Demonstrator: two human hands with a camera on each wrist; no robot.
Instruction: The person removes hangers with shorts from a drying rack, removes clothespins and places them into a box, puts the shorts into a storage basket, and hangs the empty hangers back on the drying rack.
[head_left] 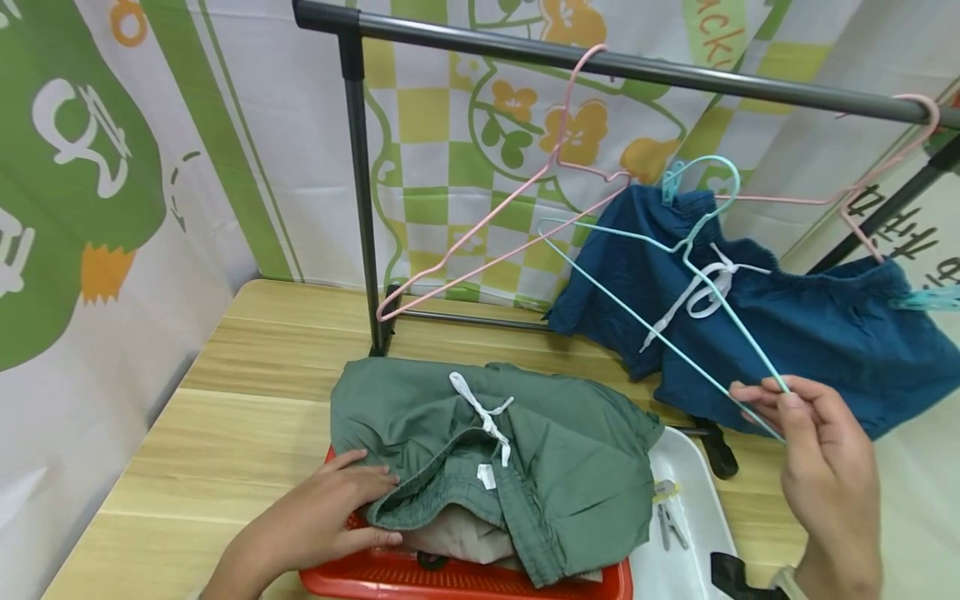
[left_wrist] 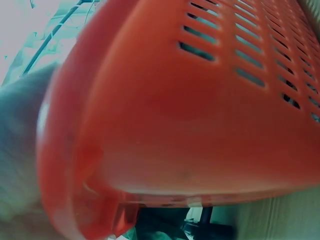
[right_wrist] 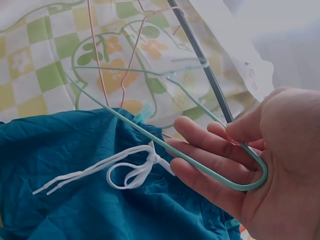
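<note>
In the head view, my right hand (head_left: 832,458) pinches one end of a mint-green clothes hanger (head_left: 637,317) between thumb and fingers. The hanger's bent corner lies against the palm in the right wrist view. My left hand (head_left: 330,508) rests with extended fingers on the left side of green drawstring shorts (head_left: 585,467). These shorts lie across a red basket (head_left: 390,579), over a beige cloth (head_left: 465,533). Behind the held hanger, blue shorts (head_left: 810,333) with a white drawstring hang from a pink hanger (head_left: 892,167) by mint clips. In the left wrist view, the basket wall (left_wrist: 175,125) hides most of the left hand.
A black clothes rack (head_left: 480,46) stands at the back, with a bare pink hanger (head_left: 480,225) on its bar. Right of the basket is a white tray (head_left: 697,483) holding several small clips (head_left: 670,525). All stand on a wooden table (head_left: 202,450).
</note>
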